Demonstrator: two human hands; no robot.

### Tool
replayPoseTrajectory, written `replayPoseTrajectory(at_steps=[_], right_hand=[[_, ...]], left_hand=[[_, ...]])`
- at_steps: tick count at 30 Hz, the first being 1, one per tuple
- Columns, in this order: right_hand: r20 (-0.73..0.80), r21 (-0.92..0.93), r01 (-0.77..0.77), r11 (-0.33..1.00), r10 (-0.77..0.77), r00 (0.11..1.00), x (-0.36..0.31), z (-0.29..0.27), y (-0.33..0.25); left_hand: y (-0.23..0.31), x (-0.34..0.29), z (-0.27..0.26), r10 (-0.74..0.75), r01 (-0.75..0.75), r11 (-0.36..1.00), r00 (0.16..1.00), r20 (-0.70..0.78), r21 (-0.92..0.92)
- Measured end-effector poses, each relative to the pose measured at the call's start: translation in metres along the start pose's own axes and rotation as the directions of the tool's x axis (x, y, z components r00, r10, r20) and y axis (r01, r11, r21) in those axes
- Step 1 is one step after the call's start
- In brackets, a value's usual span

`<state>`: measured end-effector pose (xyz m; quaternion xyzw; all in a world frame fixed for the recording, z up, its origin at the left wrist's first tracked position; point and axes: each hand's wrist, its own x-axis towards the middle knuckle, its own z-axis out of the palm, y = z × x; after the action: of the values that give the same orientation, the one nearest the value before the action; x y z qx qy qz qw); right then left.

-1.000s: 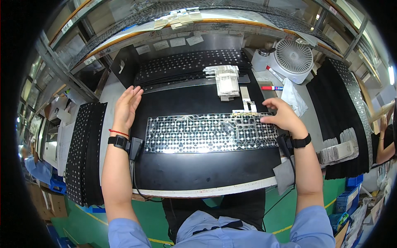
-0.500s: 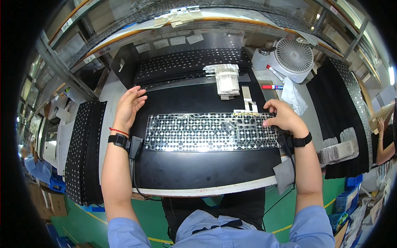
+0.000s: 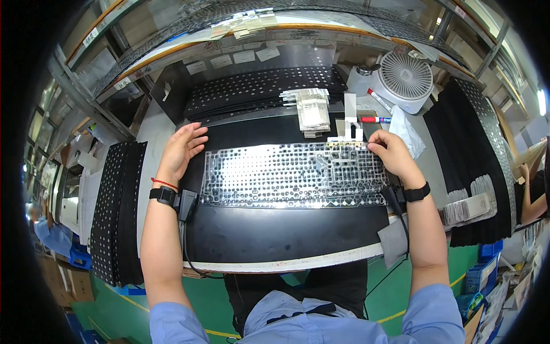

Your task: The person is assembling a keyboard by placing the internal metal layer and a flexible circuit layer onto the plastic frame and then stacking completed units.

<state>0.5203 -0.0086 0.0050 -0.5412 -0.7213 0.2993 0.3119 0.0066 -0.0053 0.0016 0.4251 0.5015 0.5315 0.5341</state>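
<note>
A clear keyboard membrane sheet [image 3: 275, 183], covered with dots and fine traces, lies across the black mat [image 3: 286, 235] in front of me. Its back edge looks raised, and a white connector tail [image 3: 350, 123] sticks up from that edge, right of the middle. Thumb and fingers of my right hand [image 3: 394, 153] are pinched on the sheet's far right corner. My left hand [image 3: 184, 150] is beside the far left corner, fingers apart and empty; whether its edge touches the sheet is unclear.
Behind the mat stand a stack of black dotted sheets [image 3: 246, 94] and a pile of pale connector tails [image 3: 314, 112]. A red-capped marker [image 3: 375, 120], a crumpled white cloth [image 3: 405, 135] and a white fan [image 3: 405, 80] are at right. Black sheets [image 3: 117, 212] hang over the left side.
My right hand has closed on the membrane's far right corner and shifted slightly. The sheet's back edge and white tail have risen, and its reflections have changed. My left hand has barely moved.
</note>
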Motion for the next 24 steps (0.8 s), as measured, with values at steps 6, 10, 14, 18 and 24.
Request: replayPoseTrajectory(at_steps=[6,10,14,18,24], right_hand=[[-0.12,0.062,0.026,0.998,-0.019,0.993,0.004,0.003,0.007],[-0.146,0.206,0.034,0.978,-0.004,0.989,0.005,0.004,0.008],[-0.185,0.489,-0.014,0.872,0.119,0.975,0.005,0.004,-0.006],[-0.147,0.552,-0.032,0.834,0.135,0.98,0.002,0.001,-0.011],[-0.232,0.635,0.098,0.767,0.068,0.97,0.003,0.005,-0.009]], left_hand=[[-0.006,0.002,-0.004,-0.083,0.05,0.982,0.98,0.181,0.181],[-0.006,0.001,0.003,-0.037,-0.006,0.97,0.985,0.171,0.242],[-0.008,0.003,0.0,0.061,-0.071,0.995,0.989,0.135,0.068],[-0.006,0.003,-0.001,0.086,-0.086,0.996,0.992,0.089,0.001],[-0.005,0.002,0.009,0.082,-0.082,0.996,0.997,0.004,-0.027]])
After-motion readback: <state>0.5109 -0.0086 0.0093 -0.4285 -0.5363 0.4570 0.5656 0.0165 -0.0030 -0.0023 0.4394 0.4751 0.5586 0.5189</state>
